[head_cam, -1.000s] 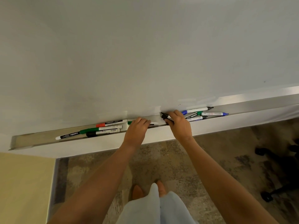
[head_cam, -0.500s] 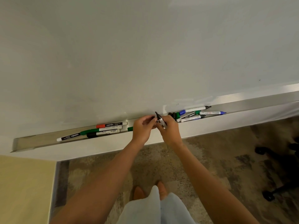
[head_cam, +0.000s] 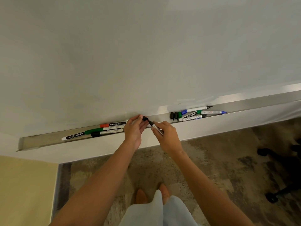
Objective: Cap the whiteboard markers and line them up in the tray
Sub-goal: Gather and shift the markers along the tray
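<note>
My right hand grips an uncapped black marker, its tip pointing up-left. My left hand pinches a black cap just off that tip. Both hover over the metal tray under the whiteboard. In the tray's left part lie a red-capped marker, a green-capped one and a black-capped one. Further right sits a loose heap: a blue-capped marker, a green-capped one, one with an exposed blue tip, another marker and two loose black caps.
The whiteboard rises behind the tray. Below are a patterned carpet, a yellow panel at lower left and a black chair base at the right. My feet show at the bottom.
Both hands lifted out of the tray. The right hand brought up the black marker, the left hand a black cap, and they have come together over the tray's middle.
</note>
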### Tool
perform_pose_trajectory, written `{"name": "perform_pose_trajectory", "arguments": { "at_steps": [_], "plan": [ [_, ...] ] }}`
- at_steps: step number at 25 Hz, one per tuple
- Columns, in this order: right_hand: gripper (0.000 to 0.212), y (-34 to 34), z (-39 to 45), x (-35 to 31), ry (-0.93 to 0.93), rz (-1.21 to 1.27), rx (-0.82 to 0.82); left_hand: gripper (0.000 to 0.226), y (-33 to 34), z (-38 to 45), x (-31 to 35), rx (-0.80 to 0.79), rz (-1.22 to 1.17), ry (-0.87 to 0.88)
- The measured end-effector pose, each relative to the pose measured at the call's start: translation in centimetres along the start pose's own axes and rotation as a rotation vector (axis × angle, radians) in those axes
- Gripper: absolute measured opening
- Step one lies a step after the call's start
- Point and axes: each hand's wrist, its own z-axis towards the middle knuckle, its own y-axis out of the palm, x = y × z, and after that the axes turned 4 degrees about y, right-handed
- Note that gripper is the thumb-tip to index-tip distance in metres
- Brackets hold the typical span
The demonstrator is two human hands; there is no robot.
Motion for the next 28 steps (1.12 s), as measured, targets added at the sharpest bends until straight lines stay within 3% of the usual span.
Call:
{"name": "perform_pose_trajectory", "arguments": {
  "at_steps": [7, 13, 23, 25, 28],
  "plan": [
    [0.034, 0.3, -0.2, -0.6, 0.039, 0.005, 0.02, 0.006, -0.1, -0.8, -0.4, -0.065, 0.21, 0.029],
    [0.008, 1.6, -0.8, -1.5, 0.158, 0.096, 0.096, 0.011, -0.3, -0.5, -0.2, -0.021, 0.372, 0.082],
    [0.011, 3.4, -0.5, -2.6, 0.423, 0.376, 0.161, 0.009, -0.8, -0.3, 0.0, 0.0, 0.474, 0.04],
    [0.014, 3.6, -0.1, -2.8, 0.417, 0.366, 0.17, 0.008, -0.5, 0.0, 0.5, 0.0, 0.47, 0.047],
    [0.015, 3.2, 0.4, -2.4, 0.253, 0.249, 0.122, 0.006, -0.5, 0.5, 1.0, -0.061, 0.527, 0.1]
  ]
}}
